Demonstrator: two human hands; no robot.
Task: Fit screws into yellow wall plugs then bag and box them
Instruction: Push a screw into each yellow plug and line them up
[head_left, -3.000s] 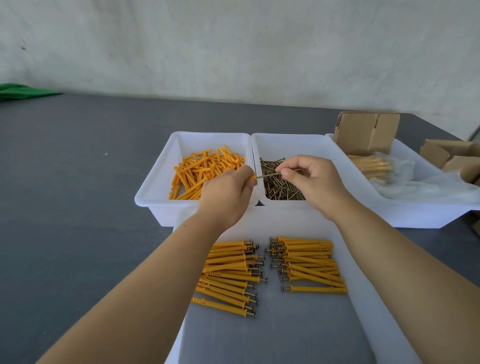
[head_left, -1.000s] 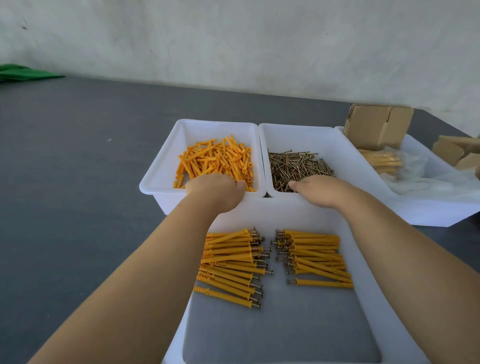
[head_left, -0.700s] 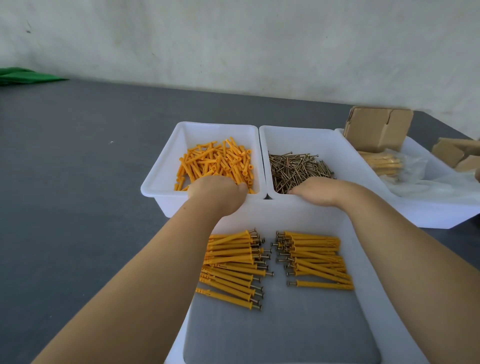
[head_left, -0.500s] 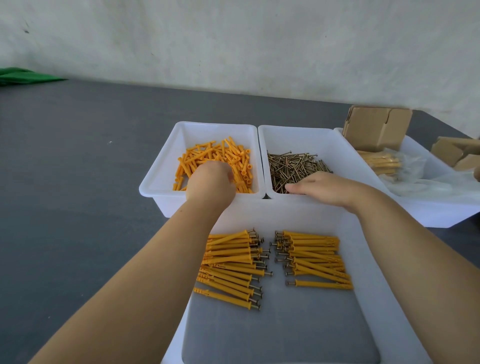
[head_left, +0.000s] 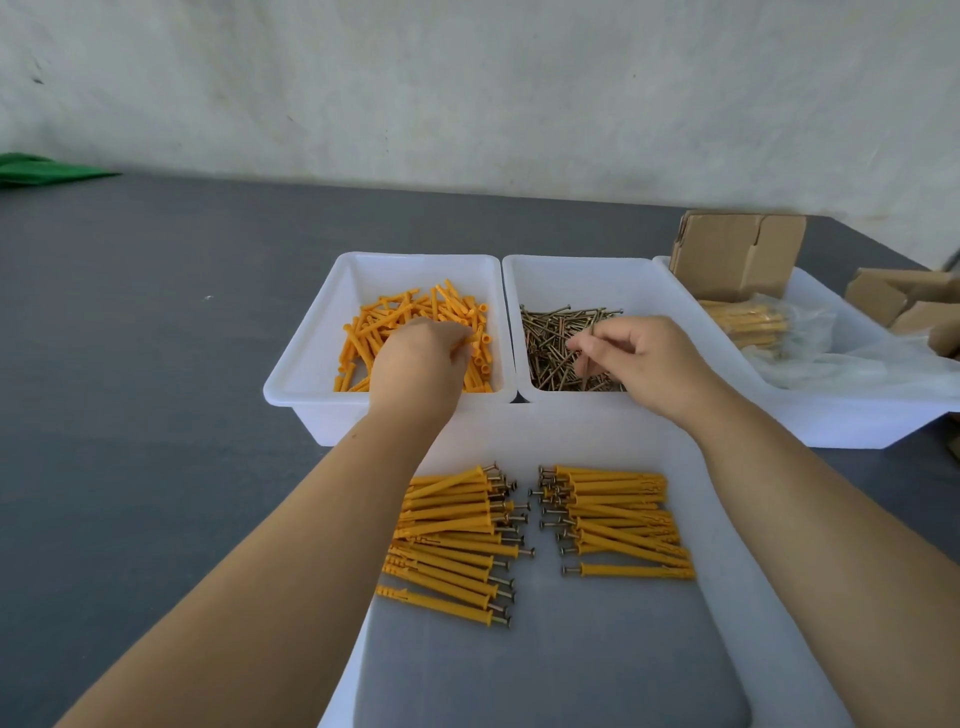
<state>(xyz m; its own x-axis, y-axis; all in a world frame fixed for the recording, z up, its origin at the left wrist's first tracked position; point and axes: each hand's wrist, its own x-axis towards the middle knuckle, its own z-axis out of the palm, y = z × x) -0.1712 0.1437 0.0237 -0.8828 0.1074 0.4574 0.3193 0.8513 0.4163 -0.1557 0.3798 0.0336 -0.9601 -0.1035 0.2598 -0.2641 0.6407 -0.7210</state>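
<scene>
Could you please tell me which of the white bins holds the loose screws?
The middle bin of the back row, under the right hand; the bin to its left holds bare yellow plugs.

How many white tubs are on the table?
4. One with loose yellow plugs, one with screws beside it, one at the right with bags and a cardboard box, and the near one with finished plugs.

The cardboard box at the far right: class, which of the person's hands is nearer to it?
Right. The right hand is over the screw bin, one bin away from the cardboard box. The left hand is in the plug bin, further off.
</scene>
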